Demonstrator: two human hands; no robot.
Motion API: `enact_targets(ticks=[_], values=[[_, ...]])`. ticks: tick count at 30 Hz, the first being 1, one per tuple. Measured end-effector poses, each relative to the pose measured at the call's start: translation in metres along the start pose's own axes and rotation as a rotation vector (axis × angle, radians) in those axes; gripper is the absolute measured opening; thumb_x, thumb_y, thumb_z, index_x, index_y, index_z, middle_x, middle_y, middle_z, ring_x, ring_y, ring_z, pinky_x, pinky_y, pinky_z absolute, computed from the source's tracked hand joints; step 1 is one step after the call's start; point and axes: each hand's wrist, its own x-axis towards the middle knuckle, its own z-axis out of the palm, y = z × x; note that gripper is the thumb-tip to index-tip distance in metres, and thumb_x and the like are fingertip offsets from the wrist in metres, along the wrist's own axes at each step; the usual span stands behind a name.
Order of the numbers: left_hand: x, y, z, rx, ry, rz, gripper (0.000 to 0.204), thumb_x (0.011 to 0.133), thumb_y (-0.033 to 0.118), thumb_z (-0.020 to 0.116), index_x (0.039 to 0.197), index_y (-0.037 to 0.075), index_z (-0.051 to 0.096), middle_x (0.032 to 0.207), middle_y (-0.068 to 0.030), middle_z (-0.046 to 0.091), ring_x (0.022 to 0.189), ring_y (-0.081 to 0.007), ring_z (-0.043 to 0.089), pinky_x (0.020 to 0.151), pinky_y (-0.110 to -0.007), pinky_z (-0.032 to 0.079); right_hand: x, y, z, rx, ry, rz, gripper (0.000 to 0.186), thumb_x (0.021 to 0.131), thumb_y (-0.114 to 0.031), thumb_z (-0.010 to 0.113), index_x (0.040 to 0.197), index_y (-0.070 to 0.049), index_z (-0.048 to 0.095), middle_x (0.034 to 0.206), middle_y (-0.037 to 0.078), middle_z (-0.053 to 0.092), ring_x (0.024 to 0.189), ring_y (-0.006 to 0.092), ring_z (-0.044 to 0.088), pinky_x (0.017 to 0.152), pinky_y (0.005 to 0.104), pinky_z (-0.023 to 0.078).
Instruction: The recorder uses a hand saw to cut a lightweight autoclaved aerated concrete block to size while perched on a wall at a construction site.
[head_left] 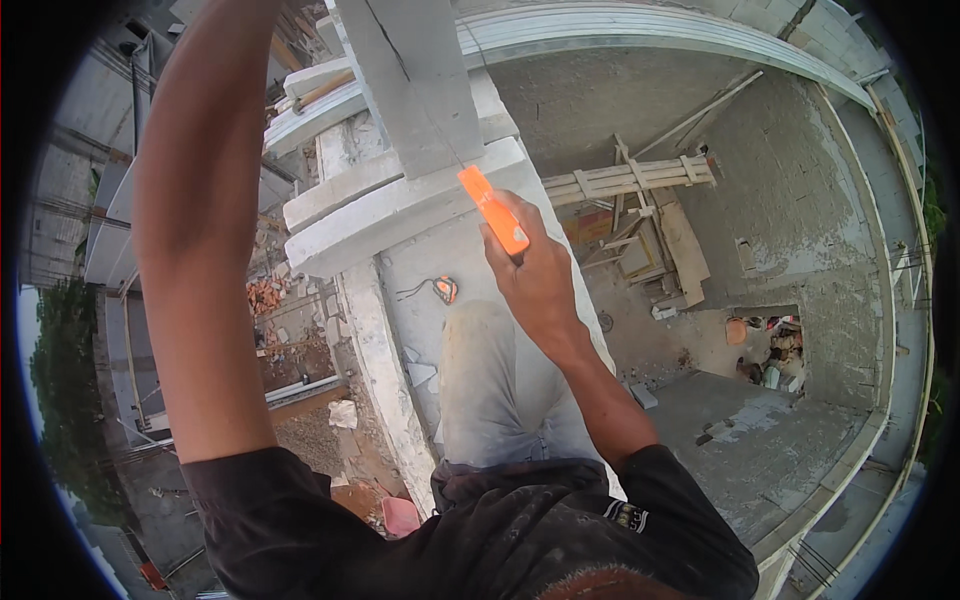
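My right hand (530, 262) is closed around the orange handle of a handsaw (492, 208). The thin blade, seen nearly edge-on, runs up from the handle along a pale grey concrete block (435, 70). A dark, jagged line continues from it across the block's face toward the upper edge. My left arm (200, 220) reaches up past the block's left side, and its hand lies outside the picture. Just this side of the block, pale slabs (400, 205) lie across the wall top. A small orange and black tape measure (446, 289) rests between them and my knee.
I am perched on a narrow wall top (375, 345). To the right, the ground drops to a walled room with a wooden plank structure (640, 180). Rubble and broken bricks (268, 296) lie below on the left. Long pale rails (640, 25) cross at the far side.
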Motion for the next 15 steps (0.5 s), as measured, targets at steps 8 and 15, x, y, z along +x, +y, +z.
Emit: enact_targets(ticks=[8, 15], values=[[0.007, -0.001, 0.0, -0.037, 0.009, -0.022, 0.066, 0.094, 0.065, 0.047, 0.136, 0.016, 0.061, 0.131, -0.0142, 0.066, 0.119, -0.0286, 0.063, 0.1, -0.045, 0.05, -0.112, 0.028, -0.012, -0.007, 0.057, -0.047, 0.046, 0.091, -0.005, 0.07, 0.132, -0.001, 0.05, 0.129, 0.021, 0.063, 0.117, 0.0349, 0.066, 0.095, 0.0408, 0.056], [0.003, 0.011, 0.001, -0.104, -0.016, 0.005, 0.07, 0.093, 0.065, 0.05, 0.139, 0.014, 0.059, 0.129, -0.0157, 0.067, 0.118, -0.0288, 0.063, 0.099, -0.043, 0.051, 0.052, -0.022, -0.001, -0.037, 0.034, -0.126, 0.039, 0.099, -0.015, 0.064, 0.133, -0.003, 0.048, 0.064, 0.015, 0.059, 0.053, 0.0326, 0.055, 0.057, 0.0443, 0.044]])
